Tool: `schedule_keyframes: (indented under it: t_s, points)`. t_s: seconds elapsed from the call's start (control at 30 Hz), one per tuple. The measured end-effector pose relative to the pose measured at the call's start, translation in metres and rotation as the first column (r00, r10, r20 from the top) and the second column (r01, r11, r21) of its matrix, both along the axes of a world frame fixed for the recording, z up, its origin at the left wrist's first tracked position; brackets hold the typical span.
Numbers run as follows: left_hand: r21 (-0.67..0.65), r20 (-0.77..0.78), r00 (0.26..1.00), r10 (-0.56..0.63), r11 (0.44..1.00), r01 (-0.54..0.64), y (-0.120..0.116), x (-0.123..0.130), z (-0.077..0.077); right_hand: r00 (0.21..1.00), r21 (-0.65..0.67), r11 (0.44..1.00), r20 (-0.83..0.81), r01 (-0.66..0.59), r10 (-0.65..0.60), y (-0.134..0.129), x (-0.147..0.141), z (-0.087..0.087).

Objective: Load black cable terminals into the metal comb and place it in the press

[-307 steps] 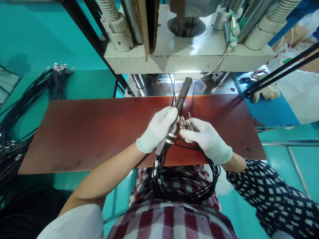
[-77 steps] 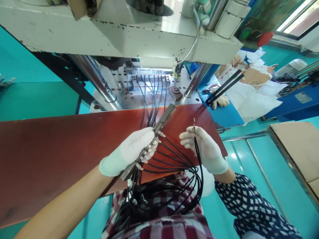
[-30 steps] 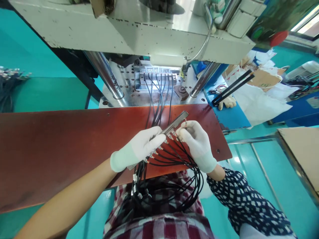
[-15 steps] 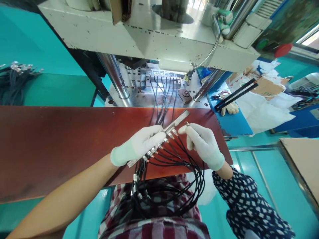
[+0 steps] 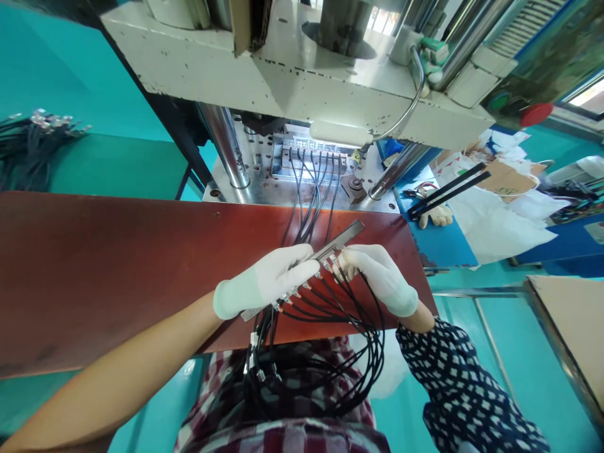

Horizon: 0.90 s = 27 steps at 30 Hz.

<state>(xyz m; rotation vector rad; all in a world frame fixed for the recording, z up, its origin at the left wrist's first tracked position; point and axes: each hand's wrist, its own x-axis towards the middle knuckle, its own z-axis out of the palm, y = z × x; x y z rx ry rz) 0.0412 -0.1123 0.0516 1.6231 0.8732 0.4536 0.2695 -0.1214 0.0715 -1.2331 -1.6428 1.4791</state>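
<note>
My gloved left hand (image 5: 278, 275) is closed around a long metal bar (image 5: 346, 235) that slants up to the right above the brown table. Along the bar's lower edge sit several metal cable connectors (image 5: 295, 292), each with a black cable (image 5: 325, 307) running off it. The cables loop down over my lap. My gloved right hand (image 5: 370, 270) is closed at the bar's upper right part, its fingertips pinching a cable's connector end against the edge. The fingers partly hide that connector.
Beyond the brown table (image 5: 117, 251) stands a press (image 5: 292, 82) with steel posts. Several cables run into a metal mould (image 5: 309, 160) on its bed. A bundle of cables (image 5: 33, 151) lies at the left. A glove (image 5: 436, 215) and black strips (image 5: 448, 192) lie on the blue surface right.
My right hand has moved left and down to the bar, bringing the connector it pinched against the bar's edge. My left hand keeps its grip. The view has shifted slightly.
</note>
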Motion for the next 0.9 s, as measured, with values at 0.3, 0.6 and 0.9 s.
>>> schedule_keyframes:
  t_s: [0.3, 0.6, 0.9]
  points:
    - [0.087, -0.116, 0.992, 0.050, 0.995, -0.040, -0.004, 0.002, -0.005, 0.992, 0.172, 0.984, 0.125, -0.052, 0.031, -0.001, 0.003, -0.015]
    - [0.009, 0.018, 0.996, 0.090, 0.996, -0.090, -0.003, 0.003, 0.001, 0.786, 0.732, 0.615, 0.551, -0.293, -0.281, -0.053, -0.003, 0.012]
    - [-0.037, 0.081, 0.993, 0.083, 0.996, -0.080, -0.002, 0.004, -0.002, 0.710, 0.709, 0.598, 0.633, -0.374, -0.307, -0.056, -0.008, -0.003]
